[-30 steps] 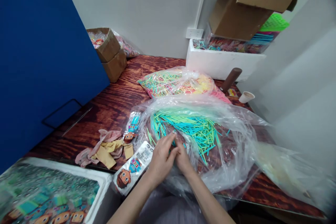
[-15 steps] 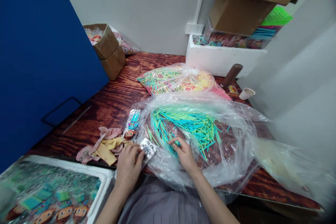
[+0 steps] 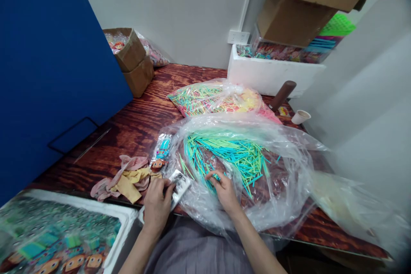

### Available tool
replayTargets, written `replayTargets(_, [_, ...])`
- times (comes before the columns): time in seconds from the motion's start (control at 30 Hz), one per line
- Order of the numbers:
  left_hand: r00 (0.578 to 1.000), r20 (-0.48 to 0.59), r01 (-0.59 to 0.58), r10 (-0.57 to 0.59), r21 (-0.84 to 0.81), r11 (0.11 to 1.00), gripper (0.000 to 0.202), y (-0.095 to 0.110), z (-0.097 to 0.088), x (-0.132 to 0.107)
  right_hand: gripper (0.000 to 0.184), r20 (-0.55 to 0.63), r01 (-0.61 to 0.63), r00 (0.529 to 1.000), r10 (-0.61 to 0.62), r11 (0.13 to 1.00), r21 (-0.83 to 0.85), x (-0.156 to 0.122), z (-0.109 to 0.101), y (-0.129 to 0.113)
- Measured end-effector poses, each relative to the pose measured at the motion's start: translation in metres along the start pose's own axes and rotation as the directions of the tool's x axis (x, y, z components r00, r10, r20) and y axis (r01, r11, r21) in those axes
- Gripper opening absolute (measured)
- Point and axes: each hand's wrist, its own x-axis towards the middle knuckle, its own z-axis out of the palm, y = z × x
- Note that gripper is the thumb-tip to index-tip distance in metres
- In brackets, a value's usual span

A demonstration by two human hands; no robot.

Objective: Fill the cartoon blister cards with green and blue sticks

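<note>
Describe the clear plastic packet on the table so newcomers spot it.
On the dark reddish table, find the clear plastic bag of green and blue sticks. At its left edge lies the small clear packet. Its blue cartoon figure distinguishes it from crumpled pink and yellow scraps nearby.

Centre of frame, in front of me: thin sticks (image 3: 244, 156), mixed aqua-blue and lime-green. Clear bag (image 3: 202, 98) above: contents green, yellow, pink. Tabletop (image 3: 141, 124): red-brown, dark wood-grain streaks. Upper left: plain deep-blue panel (image 3: 58, 60). Lower left: crumpled cloths (image 3: 128, 185), pink and pale yellow. Bottom centre: my clothing (image 3: 195, 250), greyish purple.
</note>
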Motion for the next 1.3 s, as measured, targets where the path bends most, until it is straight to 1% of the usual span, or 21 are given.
replayTargets(0.13, [1.0, 0.024, 0.003, -0.002, -0.065, 0.998, 0.019, -0.002, -0.003, 0.002, 0.018, 0.005, 0.033, 0.999, -0.033, 0.999, -0.001, 0.0, 0.0, 0.0])
replayTargets(0.2, [1.0, 0.026, 0.011, -0.009, -0.077, 0.997, 0.022, -0.002, -0.005, 0.005, 0.018, 0.012, 0.055, 0.998, -0.055, 0.998, 0.0, 0.0, 0.0, 0.0])
replayTargets(0.3, [0.998, 0.058, 0.023, -0.018, -0.084, 0.996, 0.026, -0.003, -0.006, 0.007, 0.019, 0.02, 0.072, 0.997, -0.072, 0.997, -0.004, 0.0, 0.0, -0.001])
replayTargets(0.4, [0.996, 0.088, 0.006, 0.002, -0.091, 0.996, 0.031, -0.002, -0.006, 0.007, 0.02, 0.023, 0.084, 0.996, -0.084, 0.996, 0.0, 0.0, 0.0, -0.001])
replayTargets(0.5, [0.999, 0.041, -0.02, 0.023, -0.077, 0.997, 0.032, 0.0, -0.008, 0.006, 0.02, 0.026, 0.087, 0.996, -0.087, 0.996, 0.01, 0.0, 0.0, -0.001])
replayTargets(0.6, [1.0, -0.018, -0.006, 0.005, -0.055, 0.998, 0.032, 0.001, -0.012, 0.008, 0.02, 0.028, 0.085, 0.996, -0.086, 0.996, 0.012, 0.0, 0.0, -0.001])
replayTargets(0.7, [0.999, -0.033, 0.017, -0.019, -0.058, 0.998, 0.029, 0.0, -0.016, 0.012, 0.02, 0.032, 0.091, 0.995, -0.091, 0.996, 0.013, 0.0, -0.001, -0.002])
replayTargets(0.8, [0.995, -0.061, 0.068, -0.075, -0.103, 0.992, 0.022, -0.002, -0.017, 0.016, 0.021, 0.041, 0.104, 0.994, -0.105, 0.994, 0.015, 0.001, -0.001, -0.002])
replayTargets(0.87, [0.983, -0.072, 0.153, -0.166, -0.162, 0.975, 0.021, -0.003, -0.017, 0.017, 0.022, 0.048, 0.113, 0.992, -0.113, 0.994, 0.012, 0.001, -0.001, -0.002])
replayTargets(0.97, [0.932, -0.091, 0.308, -0.351, -0.313, 0.898, 0.024, -0.005, -0.016, 0.016, 0.022, 0.046, 0.12, 0.992, -0.12, 0.993, 0.008, 0.0, -0.002, -0.001])
replayTargets(1.03, [0.904, -0.098, 0.346, -0.417, -0.406, 0.846, 0.025, -0.006, -0.018, 0.016, 0.022, 0.043, 0.123, 0.991, -0.123, 0.992, 0.007, 0.0, -0.002, 0.0])
replayTargets(1.1, [0.903, -0.09, 0.341, -0.419, -0.444, 0.829, 0.025, -0.005, -0.021, 0.017, 0.022, 0.044, 0.124, 0.991, -0.125, 0.992, 0.005, 0.001, -0.001, 0.0])
replayTargets(1.17, [0.914, -0.08, 0.325, -0.398, -0.445, 0.835, 0.023, -0.001, -0.025, 0.019, 0.021, 0.045, 0.123, 0.991, -0.123, 0.992, 0.001, 0.001, -0.001, 0.0])
replayTargets(1.3, [0.934, -0.039, 0.295, -0.356, -0.477, 0.828, 0.022, 0.016, -0.028, 0.018, 0.017, 0.031, 0.08, 0.996, -0.081, 0.996, 0.032, 0.002, -0.002, 0.003])
